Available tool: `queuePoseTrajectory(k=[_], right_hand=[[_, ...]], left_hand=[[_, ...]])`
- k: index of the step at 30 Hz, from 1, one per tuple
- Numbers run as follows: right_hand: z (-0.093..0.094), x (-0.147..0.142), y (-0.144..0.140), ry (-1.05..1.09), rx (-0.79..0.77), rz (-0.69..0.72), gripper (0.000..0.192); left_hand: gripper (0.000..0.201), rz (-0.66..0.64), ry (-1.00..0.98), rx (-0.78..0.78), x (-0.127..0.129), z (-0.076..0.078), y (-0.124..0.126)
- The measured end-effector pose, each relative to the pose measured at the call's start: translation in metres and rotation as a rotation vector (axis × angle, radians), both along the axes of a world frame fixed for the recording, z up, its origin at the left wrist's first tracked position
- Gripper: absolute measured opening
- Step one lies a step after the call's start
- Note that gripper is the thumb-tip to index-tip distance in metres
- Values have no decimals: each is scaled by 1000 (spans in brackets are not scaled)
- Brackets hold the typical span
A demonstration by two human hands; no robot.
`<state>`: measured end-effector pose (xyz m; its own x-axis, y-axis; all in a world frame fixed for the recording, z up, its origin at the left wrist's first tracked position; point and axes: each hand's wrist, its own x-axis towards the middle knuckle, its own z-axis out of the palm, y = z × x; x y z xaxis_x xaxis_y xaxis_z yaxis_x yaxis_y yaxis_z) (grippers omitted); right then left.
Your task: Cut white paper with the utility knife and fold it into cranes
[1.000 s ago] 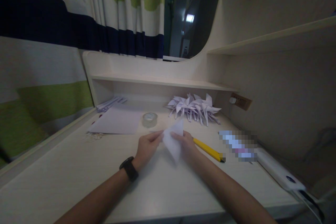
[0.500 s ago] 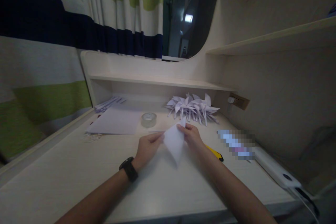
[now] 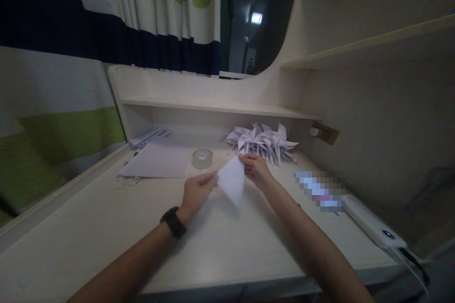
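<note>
A white sheet of paper (image 3: 232, 181), folded to a pointed shape, hangs above the desk between my hands. My left hand (image 3: 199, 193), with a black watch on the wrist, pinches its left corner. At the upper right corner, my right hand (image 3: 256, 169) grips the paper between thumb and fingers. Just behind the left hand stands a roll of clear tape (image 3: 202, 159). A cluster of white paper pinwheels (image 3: 261, 141) lies beyond the right hand. Something small and yellow is almost wholly hidden behind my right forearm.
A stack of white paper (image 3: 159, 158) lies at the back left, with rolled paper strips (image 3: 151, 137) behind it and small pale bits (image 3: 128, 182) at its front corner. To the right are a blurred-out phone-like object (image 3: 318, 191) and a white power strip (image 3: 373, 222) with a cable.
Both hands have shifted slightly left with the paper, and its face has turned a little. The yellow object, visible before, is now mostly covered by the right forearm.
</note>
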<state>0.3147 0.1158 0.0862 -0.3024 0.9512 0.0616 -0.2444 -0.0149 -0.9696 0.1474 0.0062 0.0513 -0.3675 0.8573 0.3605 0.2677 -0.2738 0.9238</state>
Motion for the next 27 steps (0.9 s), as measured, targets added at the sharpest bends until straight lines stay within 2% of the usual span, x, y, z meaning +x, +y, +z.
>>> queuePoseTrajectory(k=[5,14,27], right_hand=[[-3,-7,3,20,-36,36,26],[-16,4,1,15,-53,-19,32],[-15,4,0,60,-5,-109,32]], left_hand=[[36,1,-48,-57,-6,0,2],[32,-97,-30,-78,-2,-9,3],[32,-93,-14,-82,4,-1,-3]])
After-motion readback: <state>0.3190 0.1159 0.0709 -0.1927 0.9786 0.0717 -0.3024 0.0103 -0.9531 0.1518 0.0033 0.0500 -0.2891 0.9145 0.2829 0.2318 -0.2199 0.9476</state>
